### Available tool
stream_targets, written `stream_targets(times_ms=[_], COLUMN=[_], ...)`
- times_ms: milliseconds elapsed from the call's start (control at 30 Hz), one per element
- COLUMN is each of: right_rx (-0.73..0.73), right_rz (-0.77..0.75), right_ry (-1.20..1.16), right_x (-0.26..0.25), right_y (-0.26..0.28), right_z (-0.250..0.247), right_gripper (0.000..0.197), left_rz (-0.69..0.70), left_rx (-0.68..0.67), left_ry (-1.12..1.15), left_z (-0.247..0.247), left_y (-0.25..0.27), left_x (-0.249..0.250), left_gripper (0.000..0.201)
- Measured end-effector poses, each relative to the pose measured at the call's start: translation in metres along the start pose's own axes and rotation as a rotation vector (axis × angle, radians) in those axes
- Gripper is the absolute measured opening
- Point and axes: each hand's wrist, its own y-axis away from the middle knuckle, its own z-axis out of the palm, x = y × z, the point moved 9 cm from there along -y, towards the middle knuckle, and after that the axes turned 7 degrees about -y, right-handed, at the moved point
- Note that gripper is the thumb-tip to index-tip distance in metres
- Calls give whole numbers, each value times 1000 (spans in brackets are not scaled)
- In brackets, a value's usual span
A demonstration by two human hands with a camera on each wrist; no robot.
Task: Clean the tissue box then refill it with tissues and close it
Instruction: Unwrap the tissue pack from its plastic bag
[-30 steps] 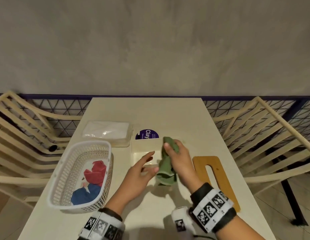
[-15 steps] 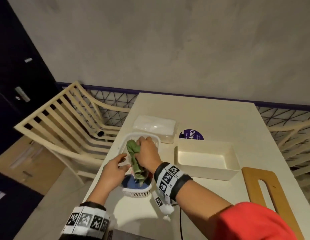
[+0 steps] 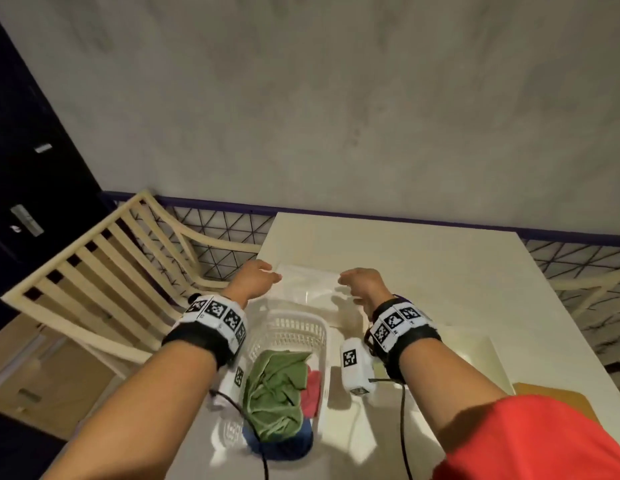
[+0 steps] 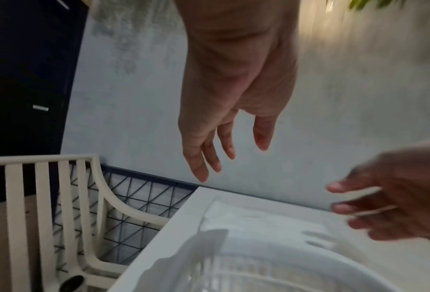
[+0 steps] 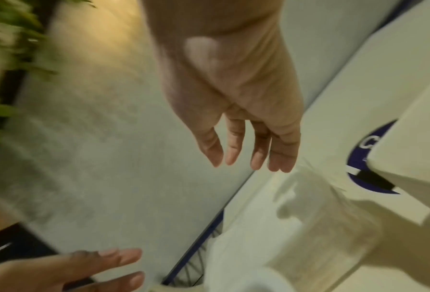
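A clear-wrapped pack of white tissues point(image 3: 310, 287) lies at the table's far left. My left hand point(image 3: 262, 277) and right hand point(image 3: 352, 282) hover at its two ends, fingers straight and holding nothing. In the left wrist view the left hand point(image 4: 224, 156) hangs above the tissue pack point(image 4: 259, 221). The right wrist view has the right hand point(image 5: 249, 158) just over the tissue pack point(image 5: 309, 217). The cream tissue box point(image 3: 475, 348) stands open to the right, mostly hidden behind my right forearm. The green cloth point(image 3: 277, 386) lies in the white basket point(image 3: 294, 327).
Red point(image 3: 313, 386) and blue cloths also lie in the basket. A wooden lid point(image 3: 551, 393) shows at the near right. A purple round sticker point(image 5: 361, 170) sits on the table by the box corner point(image 5: 413, 138). A slatted chair point(image 3: 104, 271) stands left of the table.
My right hand has let go of the green cloth, which now lies in the basket. Both hands have moved forward, past the basket, to the tissue pack.
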Motion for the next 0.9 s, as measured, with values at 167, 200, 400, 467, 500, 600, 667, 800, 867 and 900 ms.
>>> stream_targets(times_ms=[167, 200, 400, 467, 500, 600, 667, 800, 867, 900], right_rx=[71, 104, 15, -23, 15, 140, 150, 123, 115, 126], right_rz=[197, 221, 397, 363, 312, 74, -127, -614, -807, -878], right_ry=[123, 107, -73, -112, -116, -136, -166, -11, 99, 167], right_x=[47, 58, 100, 92, 82, 33, -10, -90, -104, -106], right_y=[-49, -58, -81, -83, -82, -65, -31, 80, 140, 167], right_z=[-1, -1, 20, 20, 14, -12, -28, -66, -86, -95], right_gripper=[50, 61, 105, 83, 74, 60, 47, 44, 54, 57], left_rz=[-57, -79, -118, -129, -147, -175, -170, 5, 151, 239], left_rx=[-95, -130, -265, -240, -230, -184, -154, -208, -312, -379], left_ry=[-436, -485, -587, -572, -535, -237, -59, 174, 253, 257], left_z=[16, 22, 59, 58, 57, 45, 33, 16, 19, 24], left_y=[-63, -69, -95, -97, -99, -97, -87, -26, 28, 57], left_x=[10, 7, -9, -9, -10, -9, -8, 26, 49, 61], left_gripper=[48, 50, 51, 49, 46, 46, 55, 74, 78, 89])
